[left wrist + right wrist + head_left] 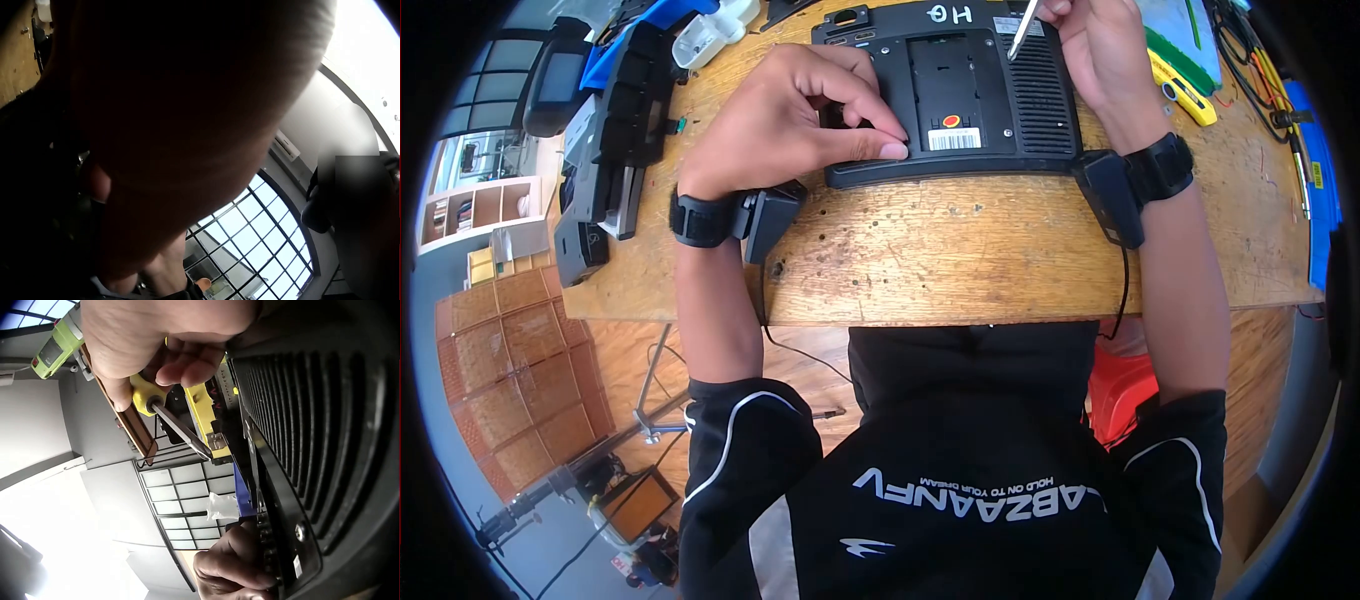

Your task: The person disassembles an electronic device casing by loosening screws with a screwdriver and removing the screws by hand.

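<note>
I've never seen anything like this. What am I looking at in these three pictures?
These are a person's two bare hands at work, with no robot. The wide picture comes from a camera worn on the head; the others come from cameras worn on each wrist. On the wooden table lies a black device with slots in its back, with a yellow tool to its right. The right hand holds a screwdriver; its yellow handle shows in the right wrist picture. The left hand touches the device near one corner; whether it pinches something small, I can't tell.
</note>
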### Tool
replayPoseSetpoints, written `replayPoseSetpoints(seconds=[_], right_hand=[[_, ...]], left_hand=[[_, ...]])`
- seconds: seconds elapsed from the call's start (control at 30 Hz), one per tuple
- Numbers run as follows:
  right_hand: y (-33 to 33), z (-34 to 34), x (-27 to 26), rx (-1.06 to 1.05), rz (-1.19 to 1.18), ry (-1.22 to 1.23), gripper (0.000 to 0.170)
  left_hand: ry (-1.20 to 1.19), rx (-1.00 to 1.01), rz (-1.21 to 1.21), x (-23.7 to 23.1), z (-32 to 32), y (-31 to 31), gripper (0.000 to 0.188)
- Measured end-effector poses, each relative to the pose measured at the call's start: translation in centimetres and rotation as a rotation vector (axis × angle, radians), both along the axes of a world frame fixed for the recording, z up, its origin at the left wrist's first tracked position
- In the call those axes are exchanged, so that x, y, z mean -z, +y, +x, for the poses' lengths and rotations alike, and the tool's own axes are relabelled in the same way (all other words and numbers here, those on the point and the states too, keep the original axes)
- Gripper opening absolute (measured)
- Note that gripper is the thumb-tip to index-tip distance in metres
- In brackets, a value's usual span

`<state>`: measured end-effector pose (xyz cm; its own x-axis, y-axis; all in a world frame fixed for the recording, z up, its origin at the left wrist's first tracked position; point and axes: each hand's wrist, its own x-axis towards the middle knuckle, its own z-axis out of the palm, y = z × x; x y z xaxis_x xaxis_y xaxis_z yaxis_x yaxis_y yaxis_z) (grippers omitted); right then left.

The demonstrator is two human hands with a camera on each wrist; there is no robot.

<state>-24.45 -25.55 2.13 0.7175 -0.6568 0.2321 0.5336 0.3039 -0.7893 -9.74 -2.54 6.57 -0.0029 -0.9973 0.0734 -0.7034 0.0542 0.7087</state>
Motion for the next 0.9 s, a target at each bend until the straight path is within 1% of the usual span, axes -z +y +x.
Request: replayPoseSetpoints(seconds=[0.17, 0.23, 0.37, 0.47, 0.53, 0.63, 0.67, 0.7, 0.73, 0.8, 0.83, 0.87, 0.9], right_hand=[[0.1, 0.1, -0.1, 0.019, 0.015, 0.011, 0.017], [0.1, 0.0, -0.1, 0.019, 0.02, 0.015, 0.017], [0.2, 0.0, -0.1, 0.013, -0.008, -0.002, 0.018], [0.4, -0.1, -0.2, 0.016, -0.039, -0.004, 0.019], [0.5, -0.2, -0.4, 0.018, -0.061, -0.005, 0.02], [0.9, -0.2, -0.7, 0.017, -0.083, -0.005, 0.02], [1.1, -0.2, -0.8, 0.034, -0.135, 0.009, 0.021], [1.3, -0.1, -1.0, 0.051, -0.186, 0.022, 0.023], [1.7, -0.3, -1.3, 0.049, -0.185, 0.022, 0.023], [2.4, -0.6, -1.7, -0.095, -0.201, -0.062, 0.024], [2.4, -0.5, -1.4, -0.097, -0.2, -0.062, 0.024], [2.4, -0.2, -0.9, -0.078, -0.273, -0.055, 0.025], [2.5, 0.0, -0.6, -0.06, -0.346, -0.047, 0.025]], left_hand=[[-0.008, 0.01, -0.016, 0.5, 0.2, -0.1, 0.015], [0.02, -0.044, 0.003, 0.6, 0.1, -0.1, 0.015], [0.037, -0.044, 0.027, 0.1, -0.1, 0.0, 0.015], [0.031, -0.033, 0.015, 0.4, 0.1, 0.0, 0.014], [-0.015, 0.053, -0.066, 0.8, 0.5, 0.0, 0.014], [-0.06, 0.054, -0.043, 0.6, 0.7, 0.1, 0.015], [-0.06, 0.051, -0.043, 0.4, 0.5, 0.2, 0.015], [-0.05, -0.04, 0.036, 0.0, 0.0, 0.1, 0.016], [-0.039, -0.131, 0.114, -0.2, -0.3, 0.0, 0.017], [-0.036, -0.122, 0.076, 0.5, -0.2, 0.0, 0.017], [-0.027, -0.068, 0.013, 0.8, -0.1, 0.1, 0.014], [-0.019, -0.014, -0.049, 1.0, 0.1, 0.0, 0.012], [-0.019, -0.015, -0.048, 1.0, 0.3, 0.0, 0.012]])
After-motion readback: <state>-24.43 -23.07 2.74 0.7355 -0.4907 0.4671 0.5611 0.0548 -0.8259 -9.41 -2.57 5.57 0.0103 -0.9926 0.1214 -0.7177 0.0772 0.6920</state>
